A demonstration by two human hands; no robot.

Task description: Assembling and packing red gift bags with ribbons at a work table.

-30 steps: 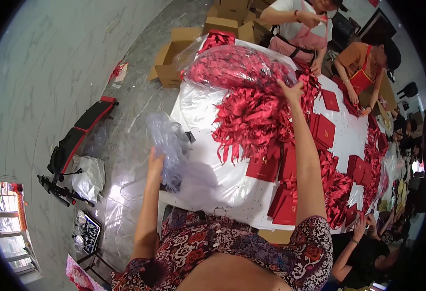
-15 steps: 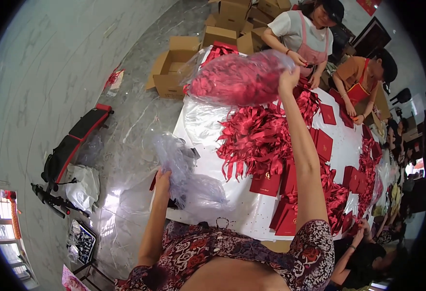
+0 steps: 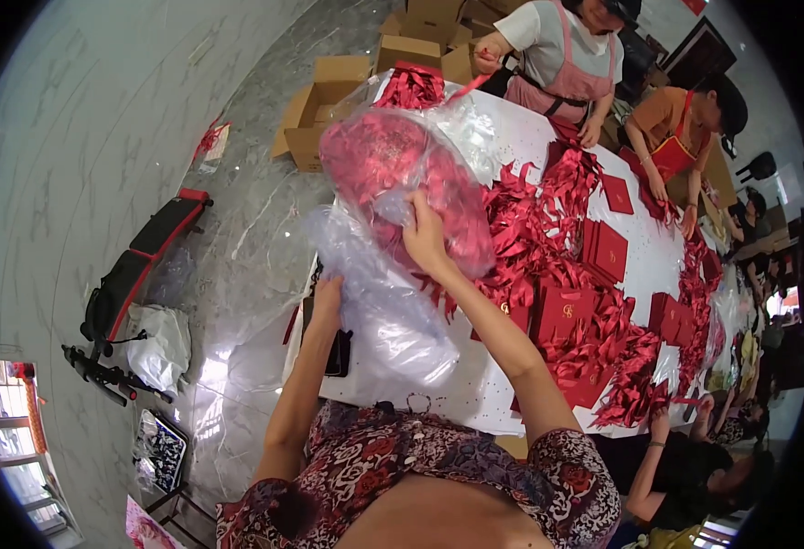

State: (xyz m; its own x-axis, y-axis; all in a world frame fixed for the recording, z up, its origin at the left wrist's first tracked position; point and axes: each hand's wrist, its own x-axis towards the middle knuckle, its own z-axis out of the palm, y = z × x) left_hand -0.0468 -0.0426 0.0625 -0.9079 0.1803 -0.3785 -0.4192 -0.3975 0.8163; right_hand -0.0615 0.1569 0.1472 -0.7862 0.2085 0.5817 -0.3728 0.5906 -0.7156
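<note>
My right hand [image 3: 425,236] is closed on the gathered end of a clear plastic bag [image 3: 379,156] stuffed with red ribbon pieces. That full bag lies at the far left of the table, partly over a loose ribbon pile [image 3: 534,229]. Lower left, my left hand [image 3: 327,300] grips the edge of a crumpled, see-through plastic bag [image 3: 393,316], which looks empty and trails over the near table edge. The two bags touch, and part of the crumpled one is close to my right hand.
Flat red pieces with gold marks [image 3: 562,311] lie among the ribbons on the white table [image 3: 475,384]. A dark flat object [image 3: 339,352] sits by the left edge. Open cartons [image 3: 324,101] stand beyond. Co-workers [image 3: 562,59] stand along the far and right sides.
My right hand has come toward me and leftward with the full bag's end, swinging the bag round. The crumpled bag is more spread out. A co-worker in a pink apron has raised a hand holding red ribbon.
</note>
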